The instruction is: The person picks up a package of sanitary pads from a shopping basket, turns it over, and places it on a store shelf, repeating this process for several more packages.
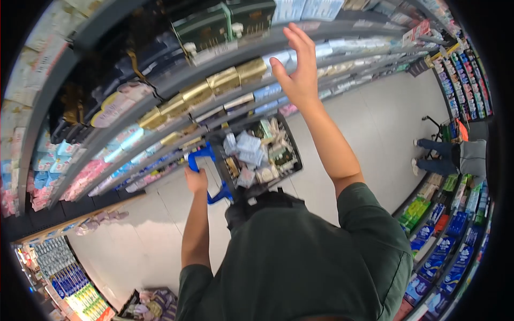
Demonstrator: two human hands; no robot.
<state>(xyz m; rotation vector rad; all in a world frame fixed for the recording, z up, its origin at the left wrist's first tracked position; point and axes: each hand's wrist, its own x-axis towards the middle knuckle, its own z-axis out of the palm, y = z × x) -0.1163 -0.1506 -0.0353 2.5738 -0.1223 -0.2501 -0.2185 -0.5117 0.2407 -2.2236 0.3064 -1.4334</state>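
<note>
Blue cart handle (203, 154) clamped in left hand (196, 180) to steady it; right hand (300, 77) raised near gold boxes (224, 80), fingers (300, 40) spread, holding nothing

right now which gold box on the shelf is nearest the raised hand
The rightmost gold box, just beside the open right hand; the other gold boxes trail off down-left, farther from it.
</note>
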